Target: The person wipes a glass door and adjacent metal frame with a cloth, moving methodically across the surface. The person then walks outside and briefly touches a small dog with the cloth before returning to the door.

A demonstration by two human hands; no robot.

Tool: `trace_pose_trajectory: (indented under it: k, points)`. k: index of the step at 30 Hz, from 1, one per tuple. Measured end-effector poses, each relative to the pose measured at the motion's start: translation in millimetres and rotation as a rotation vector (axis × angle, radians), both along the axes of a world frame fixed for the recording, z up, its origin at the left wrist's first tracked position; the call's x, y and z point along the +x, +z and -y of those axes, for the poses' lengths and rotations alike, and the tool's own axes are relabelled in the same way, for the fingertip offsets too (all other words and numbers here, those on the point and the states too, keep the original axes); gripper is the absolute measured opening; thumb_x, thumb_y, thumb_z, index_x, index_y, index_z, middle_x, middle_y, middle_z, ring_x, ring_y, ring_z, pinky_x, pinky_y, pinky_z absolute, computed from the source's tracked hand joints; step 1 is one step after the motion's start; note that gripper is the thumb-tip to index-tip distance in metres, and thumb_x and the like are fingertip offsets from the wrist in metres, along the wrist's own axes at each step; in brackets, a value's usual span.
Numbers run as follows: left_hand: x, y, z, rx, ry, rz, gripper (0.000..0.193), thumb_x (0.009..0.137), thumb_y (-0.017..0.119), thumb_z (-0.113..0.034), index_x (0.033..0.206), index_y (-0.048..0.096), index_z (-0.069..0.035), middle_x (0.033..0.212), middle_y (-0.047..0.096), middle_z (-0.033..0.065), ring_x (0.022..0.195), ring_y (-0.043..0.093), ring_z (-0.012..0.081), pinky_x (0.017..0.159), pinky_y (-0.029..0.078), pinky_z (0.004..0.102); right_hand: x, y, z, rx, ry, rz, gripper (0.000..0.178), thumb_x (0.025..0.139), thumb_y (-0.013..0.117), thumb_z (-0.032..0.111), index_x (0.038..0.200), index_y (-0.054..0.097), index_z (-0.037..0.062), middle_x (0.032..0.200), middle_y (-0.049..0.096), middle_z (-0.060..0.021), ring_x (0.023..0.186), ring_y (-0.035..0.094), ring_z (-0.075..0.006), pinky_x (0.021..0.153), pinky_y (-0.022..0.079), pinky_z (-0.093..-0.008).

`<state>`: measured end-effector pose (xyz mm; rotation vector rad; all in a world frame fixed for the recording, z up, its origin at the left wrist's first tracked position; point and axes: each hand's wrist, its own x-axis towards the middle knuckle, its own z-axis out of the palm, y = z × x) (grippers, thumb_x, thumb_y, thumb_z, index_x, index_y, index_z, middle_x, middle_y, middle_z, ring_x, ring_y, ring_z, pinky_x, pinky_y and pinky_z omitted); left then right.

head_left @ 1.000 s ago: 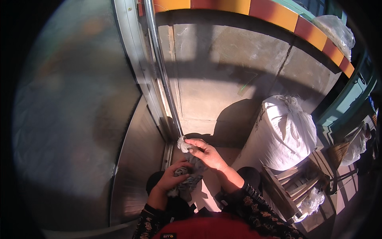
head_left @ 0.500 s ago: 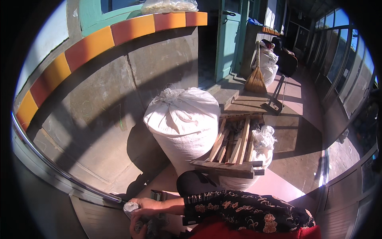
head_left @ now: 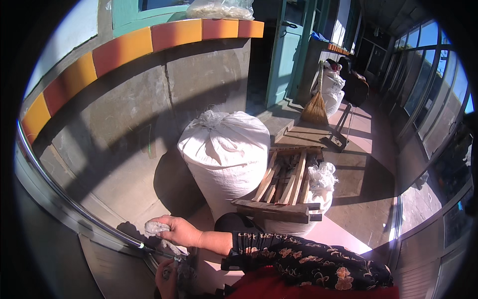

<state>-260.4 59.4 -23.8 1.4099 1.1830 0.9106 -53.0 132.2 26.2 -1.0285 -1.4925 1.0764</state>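
My right hand (head_left: 180, 232), coming from a black floral sleeve, is closed on a crumpled grey-white cloth (head_left: 156, 227). More pale, rag-like material (head_left: 174, 248) hangs below that hand; I cannot tell whether it is the same piece. Lower down, my left hand (head_left: 167, 280) has its fingers curled, close to dark grey material (head_left: 186, 277). What it grips is too small and shaded to make out. Beside both hands runs a shiny metal rail (head_left: 79, 207), its near end passing toward the left hand.
A tall tied white sack (head_left: 224, 159) stands ahead, beside a wooden crate of slats (head_left: 279, 208) resting against another white sack (head_left: 323, 179). Farther off are a straw broom (head_left: 315, 107), a long-handled dustpan (head_left: 338, 138) and an open green door (head_left: 287, 55).
My right hand has lifted up and away from my left hand, with the cloth in it. The left hand stays low. The whole view has shifted slightly.
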Motion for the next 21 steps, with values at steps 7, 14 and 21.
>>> trace_pose_trajectory:
  k: [7,14,21]
  points:
    - [-11,-3,15,0.031,-0.014,0.084,0.030,0.084,0.066,0.001,0.114,0.066,-0.004,0.107,0.064,0.0053,0.101,0.060,0.0131,0.087,0.048,0.0276,-15,73,-76,0.374,-0.037,0.051,0.045,0.086,0.063,-0.004,0.130,0.062,0.0066,0.126,0.059,-0.0082,0.116,0.056,-0.0185,0.103,0.043,-0.0300]
    - [-16,-9,9,0.060,-0.048,-0.005,0.033,0.083,0.072,-0.009,0.116,0.065,-0.006,0.113,0.065,0.0089,0.110,0.061,0.0182,0.096,0.047,0.0317,-69,200,-190,0.746,-0.236,0.309,0.047,0.081,0.065,0.005,0.127,0.065,0.0145,0.131,0.058,-0.0076,0.118,0.059,-0.0279,0.101,0.046,-0.0324]
    - [-18,-8,5,-0.067,-0.050,0.056,0.032,0.085,0.072,-0.012,0.116,0.064,-0.004,0.106,0.065,0.0071,0.100,0.062,0.0154,0.089,0.049,0.0298,-146,220,-253,1.049,-0.526,0.755,0.055,0.079,0.059,-0.001,0.130,0.062,0.0178,0.138,0.051,-0.0017,0.115,0.055,-0.0296,0.098,0.051,-0.0392]
